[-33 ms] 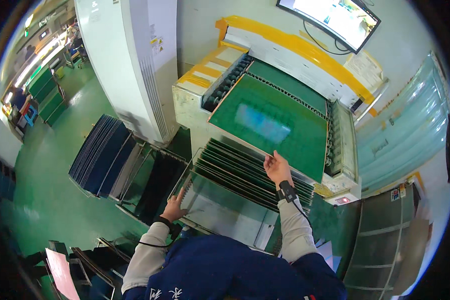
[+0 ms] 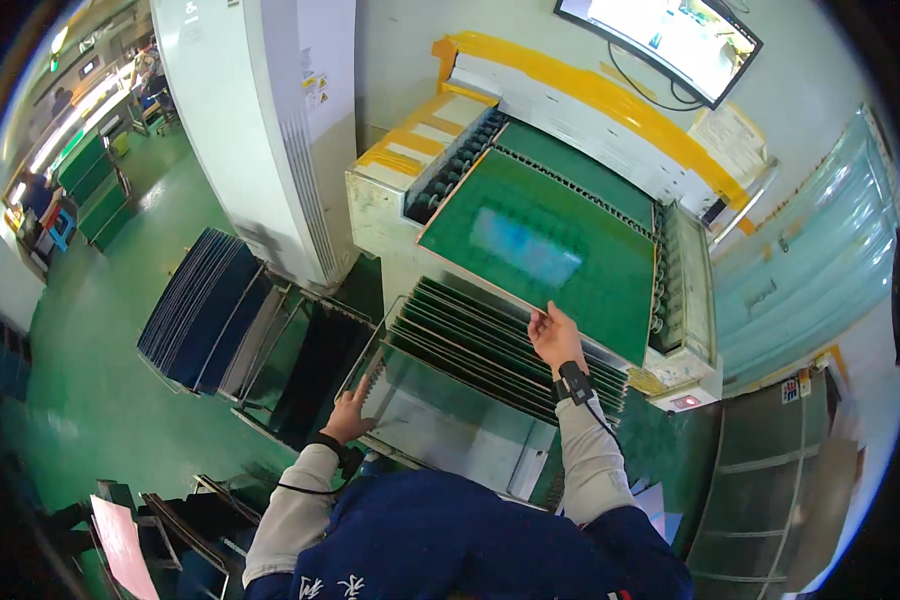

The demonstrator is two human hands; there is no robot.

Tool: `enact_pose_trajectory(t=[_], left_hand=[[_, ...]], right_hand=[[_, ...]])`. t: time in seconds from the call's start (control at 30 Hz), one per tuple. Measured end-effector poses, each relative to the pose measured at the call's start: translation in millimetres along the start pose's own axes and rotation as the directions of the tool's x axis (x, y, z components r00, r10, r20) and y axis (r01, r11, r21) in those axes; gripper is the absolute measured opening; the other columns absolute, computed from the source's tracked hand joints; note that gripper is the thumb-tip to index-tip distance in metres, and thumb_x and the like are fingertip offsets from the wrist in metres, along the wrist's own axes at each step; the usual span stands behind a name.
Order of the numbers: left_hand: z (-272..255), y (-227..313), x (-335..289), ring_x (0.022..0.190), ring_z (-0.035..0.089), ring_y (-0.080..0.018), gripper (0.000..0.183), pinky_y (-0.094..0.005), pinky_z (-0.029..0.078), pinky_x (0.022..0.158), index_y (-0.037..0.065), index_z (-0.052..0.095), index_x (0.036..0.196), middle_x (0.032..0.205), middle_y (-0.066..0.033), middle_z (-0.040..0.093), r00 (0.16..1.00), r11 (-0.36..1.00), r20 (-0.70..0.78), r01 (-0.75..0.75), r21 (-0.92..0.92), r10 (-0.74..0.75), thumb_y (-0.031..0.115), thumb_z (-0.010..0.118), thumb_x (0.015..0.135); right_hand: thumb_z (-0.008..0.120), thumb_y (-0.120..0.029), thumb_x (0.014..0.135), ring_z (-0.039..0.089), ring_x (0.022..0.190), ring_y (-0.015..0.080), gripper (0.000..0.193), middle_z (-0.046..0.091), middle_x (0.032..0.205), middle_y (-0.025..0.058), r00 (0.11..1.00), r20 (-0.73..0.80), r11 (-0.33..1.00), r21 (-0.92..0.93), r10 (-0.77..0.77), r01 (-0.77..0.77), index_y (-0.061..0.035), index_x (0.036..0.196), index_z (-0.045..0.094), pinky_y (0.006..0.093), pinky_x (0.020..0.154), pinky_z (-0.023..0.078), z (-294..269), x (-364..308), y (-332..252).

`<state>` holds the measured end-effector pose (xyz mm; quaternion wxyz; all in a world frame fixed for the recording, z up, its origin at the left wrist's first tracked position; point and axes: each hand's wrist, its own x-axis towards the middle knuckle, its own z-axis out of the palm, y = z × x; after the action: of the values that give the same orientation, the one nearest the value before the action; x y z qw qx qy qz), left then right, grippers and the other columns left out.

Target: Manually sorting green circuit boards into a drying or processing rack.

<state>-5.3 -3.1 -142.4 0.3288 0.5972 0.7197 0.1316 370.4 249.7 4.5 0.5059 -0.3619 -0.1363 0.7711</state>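
Observation:
A large glossy green panel (image 2: 580, 300) with a thin copper-coloured edge lies flat on a roller conveyor machine (image 2: 685, 290). My right hand (image 2: 557, 340) reaches to the panel's near edge, thumb and index finger closed on it. Below that edge stands a rack (image 2: 400, 458) with a row of several upright dark green panels (image 2: 460, 335) in its far part. My left hand (image 2: 348, 415) grips the rack's notched left side, thumb toward the inside. Its fingers are partly hidden by the hand itself.
Left of the rack is a wire stand (image 2: 260, 408), with a stack of dark blue panels (image 2: 205, 310) beyond it. A tall white cabinet (image 2: 240, 130) rises behind them. A screen (image 2: 670, 40) hangs above the machine; a grey shelved rack (image 2: 765, 490) stands at right.

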Motion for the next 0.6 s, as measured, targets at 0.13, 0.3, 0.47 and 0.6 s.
enact_pose_trajectory(t=[0.13, 0.3, 0.47, 0.6], left_hand=[[2, -4, 0, 0.111, 0.051, -0.0442, 0.113, -0.0479, 0.043, 0.097, 0.024, 0.008, 0.155, 0.113, -0.0228, 0.052, 1.000, 1.000, -0.013, -0.022, -0.007, 0.021, 0.023, 0.078, 0.066], [4, -6, -1, 0.111, 0.050, -0.0444, 0.113, -0.0477, 0.043, 0.097, 0.024, 0.008, 0.155, 0.113, -0.0236, 0.052, 0.999, 0.999, -0.033, -0.038, 0.006, 0.038, 0.023, 0.078, 0.067], [3, -6, 2, 0.114, 0.049, -0.0450, 0.113, -0.0480, 0.042, 0.099, 0.024, 0.006, 0.155, 0.115, -0.0245, 0.051, 0.999, 0.999, -0.011, -0.045, -0.006, 0.044, 0.023, 0.077, 0.068], [5, -7, 3, 0.115, 0.048, -0.0458, 0.113, -0.0484, 0.041, 0.100, 0.024, 0.004, 0.155, 0.116, -0.0244, 0.051, 0.999, 0.999, -0.025, -0.042, 0.025, 0.043, 0.023, 0.077, 0.068]], right_hand=[[0.063, -0.020, 0.092, 0.059, 0.082, 0.0201, 0.018, 0.061, 0.090, 0.0085, 1.000, -0.007, 1.000, -0.007, 0.002, -0.002, -0.0038, 0.096, 0.057, 0.0322, 0.073, 0.051, 1, 2, -1], [0.062, -0.020, 0.093, 0.061, 0.082, 0.0216, 0.018, 0.062, 0.088, 0.0089, 0.999, -0.033, 1.000, 0.003, -0.002, 0.002, -0.0041, 0.094, 0.055, 0.0333, 0.074, 0.052, -1, 9, -3], [0.059, -0.022, 0.094, 0.060, 0.083, 0.0200, 0.019, 0.064, 0.091, 0.0075, 0.999, -0.045, 0.998, -0.055, 0.003, -0.006, -0.0032, 0.096, 0.057, 0.0333, 0.076, 0.051, -3, 14, -8], [0.057, -0.026, 0.095, 0.061, 0.084, 0.0196, 0.026, 0.066, 0.097, 0.0077, 1.000, -0.013, 0.996, -0.084, 0.023, -0.025, -0.0022, 0.105, 0.060, 0.0331, 0.076, 0.051, 5, 9, -9]])
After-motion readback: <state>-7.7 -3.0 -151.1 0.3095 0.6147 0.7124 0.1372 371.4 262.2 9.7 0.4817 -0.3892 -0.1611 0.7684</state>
